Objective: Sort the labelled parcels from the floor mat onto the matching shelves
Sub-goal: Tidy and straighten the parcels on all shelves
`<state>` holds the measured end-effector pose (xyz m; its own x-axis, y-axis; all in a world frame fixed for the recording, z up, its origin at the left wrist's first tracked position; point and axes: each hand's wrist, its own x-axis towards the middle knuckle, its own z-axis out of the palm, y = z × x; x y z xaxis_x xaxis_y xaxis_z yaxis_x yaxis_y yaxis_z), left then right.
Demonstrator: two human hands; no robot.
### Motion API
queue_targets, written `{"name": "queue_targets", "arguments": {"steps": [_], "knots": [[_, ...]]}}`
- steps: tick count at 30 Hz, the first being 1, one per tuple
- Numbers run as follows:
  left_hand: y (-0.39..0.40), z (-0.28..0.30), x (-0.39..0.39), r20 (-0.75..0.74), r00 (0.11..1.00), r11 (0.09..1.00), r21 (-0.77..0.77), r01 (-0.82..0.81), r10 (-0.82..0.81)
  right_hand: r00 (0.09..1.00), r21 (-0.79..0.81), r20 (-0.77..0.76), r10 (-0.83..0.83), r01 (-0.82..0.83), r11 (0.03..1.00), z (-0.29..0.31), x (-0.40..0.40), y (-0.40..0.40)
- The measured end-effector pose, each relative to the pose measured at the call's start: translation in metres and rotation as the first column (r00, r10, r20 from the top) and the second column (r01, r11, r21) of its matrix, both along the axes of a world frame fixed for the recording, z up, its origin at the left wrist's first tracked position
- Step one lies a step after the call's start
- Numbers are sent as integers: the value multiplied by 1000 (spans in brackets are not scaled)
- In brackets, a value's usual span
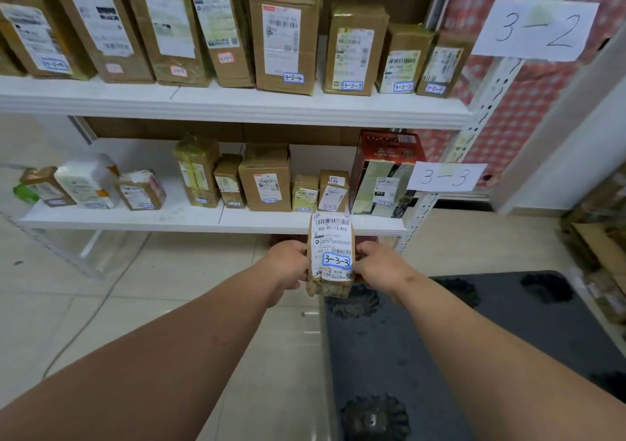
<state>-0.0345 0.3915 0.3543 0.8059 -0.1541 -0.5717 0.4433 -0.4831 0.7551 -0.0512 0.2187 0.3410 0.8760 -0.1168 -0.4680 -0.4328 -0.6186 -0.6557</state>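
Observation:
A small brown parcel stands upright between my hands, its white label marked 3-3-3 facing me. My left hand grips its left side and my right hand grips its right side. The parcel hangs just in front of the lower shelf, whose paper sign reads 3-3. Several labelled boxes stand on that shelf. The upper shelf carries a sign reading 3-2 and a row of taller parcels. The dark floor mat lies below my right arm.
A red and green carton stands at the right end of the lower shelf. A perforated metal upright bounds the rack on the right. More cardboard boxes pile up at the far right. The floor is pale tile.

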Motion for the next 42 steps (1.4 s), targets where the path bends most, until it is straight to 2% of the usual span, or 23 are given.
{"name": "queue_targets", "arguments": {"steps": [10,25,33,38,42], "knots": [[-33,1,5,-5,1000,1000,20,-1,1,1000,14,0,25,-25,1000,-11,11,-36],[-63,-5,39,0,999,998,-12,53,-53,994,32,39,-102,101,994,-17,24,-60],[-38,-17,85,24,999,996,-90,27,-25,985,36,32,-167,166,986,-24,57,-38],[-1,-26,129,103,993,996,-52,66,-61,977,29,11,-214,214,976,-28,95,-2],[30,-30,161,139,978,987,23,157,-159,969,130,21,-246,241,962,-35,128,32]]}}
